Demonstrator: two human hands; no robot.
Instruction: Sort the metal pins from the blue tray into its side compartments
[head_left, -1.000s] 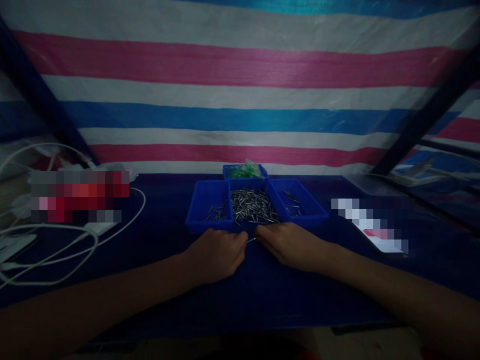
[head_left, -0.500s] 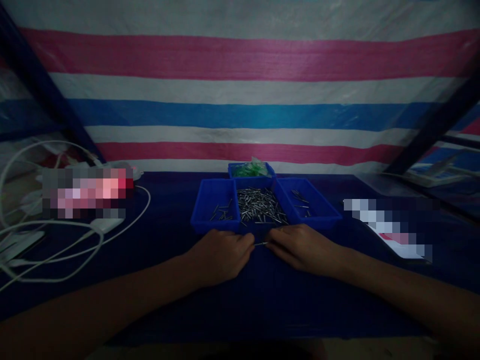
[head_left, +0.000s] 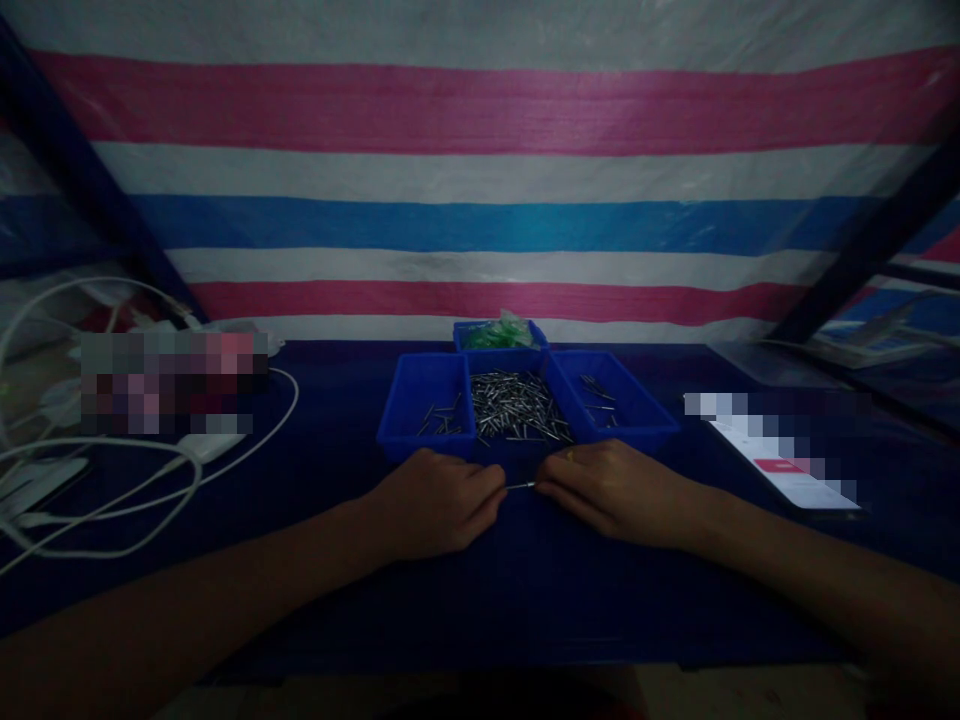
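Observation:
My left hand [head_left: 450,503] is closed, its thumb and fingertips pinched on the left end of a thin metal pin [head_left: 520,486]. The pin's right end sits in the pinched fingertips of my right hand [head_left: 611,487], which wears a ring. Between the hands a short shiny length shows, held roughly level; the ends are hidden. Just beyond lies a heap of similar metal pins [head_left: 516,402], between a left blue bin [head_left: 390,437] and a right blue bin [head_left: 646,428]. Each of these bins holds some loose pins.
A third blue bin [head_left: 460,340] with green plastic bags [head_left: 506,332] stands at the back. White cables [head_left: 199,480] loop over the dark blue table [head_left: 525,610] on the left. A lit phone [head_left: 787,470] lies at right. A striped sheet [head_left: 495,230] hangs behind.
The view has shifted slightly, so everything sits a little higher in the picture. Both hands keep their pinch on the pin, with little other visible movement.

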